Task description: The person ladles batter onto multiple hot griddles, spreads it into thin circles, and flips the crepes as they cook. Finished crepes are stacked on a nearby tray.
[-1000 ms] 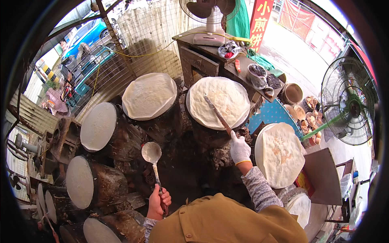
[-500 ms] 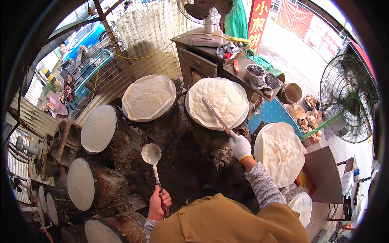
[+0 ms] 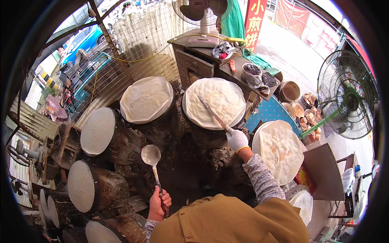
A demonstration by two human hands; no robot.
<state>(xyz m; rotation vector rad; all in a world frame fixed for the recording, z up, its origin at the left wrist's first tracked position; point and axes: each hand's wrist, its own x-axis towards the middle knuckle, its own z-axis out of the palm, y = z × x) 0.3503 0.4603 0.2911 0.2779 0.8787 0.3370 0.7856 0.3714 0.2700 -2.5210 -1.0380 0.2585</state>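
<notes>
My left hand (image 3: 158,201) grips the handle of a ladle (image 3: 150,154) coated in pale batter, low in the middle. My right hand (image 3: 236,139), in a white knit glove, grips a long thin spatula (image 3: 211,112), whose blade lies on a pale flatbread (image 3: 222,97) on the middle drum griddle. Another flatbread (image 3: 278,152) lies beside my right forearm; one more (image 3: 146,97) is at the back left. Several round griddles carrying smooth pale layers, such as this one (image 3: 81,186), stand on dark drums along the left.
A pedestal fan (image 3: 204,10) stands on a cluttered wooden cabinet (image 3: 194,60) at the back. A large fan (image 3: 344,93) is at the right, near buckets (image 3: 289,91) and a dotted blue board (image 3: 265,117). A wire mesh fence (image 3: 129,40) and a brown panel (image 3: 324,170) also border the workspace.
My gloved right hand and the spatula have shifted slightly up and left over the middle flatbread. My left hand and the ladle look almost unchanged.
</notes>
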